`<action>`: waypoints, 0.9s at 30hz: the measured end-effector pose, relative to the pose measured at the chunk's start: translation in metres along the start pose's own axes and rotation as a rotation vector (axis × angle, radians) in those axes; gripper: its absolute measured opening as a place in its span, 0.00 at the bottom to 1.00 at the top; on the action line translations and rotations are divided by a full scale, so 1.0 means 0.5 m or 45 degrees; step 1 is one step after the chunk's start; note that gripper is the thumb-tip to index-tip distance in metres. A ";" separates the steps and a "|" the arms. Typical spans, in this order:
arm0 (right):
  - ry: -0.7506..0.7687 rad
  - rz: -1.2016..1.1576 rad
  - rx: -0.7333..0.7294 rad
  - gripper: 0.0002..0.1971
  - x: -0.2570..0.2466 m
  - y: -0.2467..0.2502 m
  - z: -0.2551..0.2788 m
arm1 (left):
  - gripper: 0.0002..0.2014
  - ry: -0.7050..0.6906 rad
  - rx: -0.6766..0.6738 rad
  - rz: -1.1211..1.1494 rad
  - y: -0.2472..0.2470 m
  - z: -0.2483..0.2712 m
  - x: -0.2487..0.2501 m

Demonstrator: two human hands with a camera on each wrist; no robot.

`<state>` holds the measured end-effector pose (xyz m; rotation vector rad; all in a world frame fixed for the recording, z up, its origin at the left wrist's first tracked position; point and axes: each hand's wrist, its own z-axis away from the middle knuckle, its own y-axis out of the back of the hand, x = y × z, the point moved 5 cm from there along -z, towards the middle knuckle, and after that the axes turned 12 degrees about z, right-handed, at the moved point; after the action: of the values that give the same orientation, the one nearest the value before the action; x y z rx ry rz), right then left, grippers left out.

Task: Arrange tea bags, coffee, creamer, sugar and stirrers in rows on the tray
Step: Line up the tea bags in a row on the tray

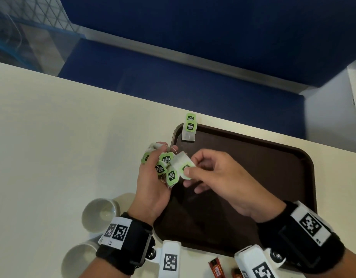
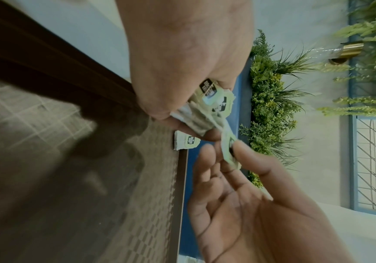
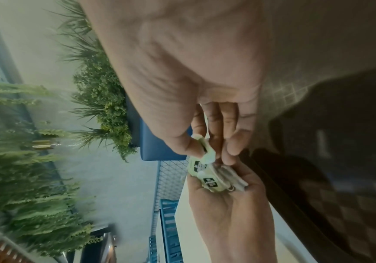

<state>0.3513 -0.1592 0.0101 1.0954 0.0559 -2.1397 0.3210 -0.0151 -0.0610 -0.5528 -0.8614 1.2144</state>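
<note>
**Lighting and picture quality: findings**

Head view: evenly lit, soft overhead light; no hard glare noted. Table (image 1: 52, 127) is rendered bright cream; tray (image 1: 253, 167) stays dark w/ little surface detail. Soft shadows are cast on the tray beneath the right hand (image 1: 219, 177) and left hand (image 1: 153, 185). Wide-angle bending is seen at the table edge and corners. Focus is fair; slight softness on tea bag labels (image 1: 166, 169).

Left wrist view: dimmer, greenish cast. Tray texture at left is smeared by blur; plants (image 2: 270, 106) are sharper. A dark blurred shadow lies across the tray.

Right wrist view: dim, low contrast. Foliage at left is streaked by motion blur; near palm is out of focus; right side falls to deep shadow.
</note>
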 end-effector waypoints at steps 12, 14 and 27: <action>0.315 0.601 0.424 0.05 -0.037 0.093 -0.105 | 0.04 0.069 -0.010 0.048 0.006 0.018 0.007; 0.305 0.750 0.351 0.07 -0.030 0.081 -0.140 | 0.04 0.065 -0.025 0.047 0.001 0.017 0.011; 0.402 0.875 0.579 0.11 -0.009 0.062 -0.193 | 0.08 0.048 -0.015 0.050 -0.002 0.006 0.026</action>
<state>0.4384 -0.1465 -0.0399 1.4422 -0.6014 -1.3773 0.3207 -0.0034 -0.0552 -0.6031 -0.8294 1.2315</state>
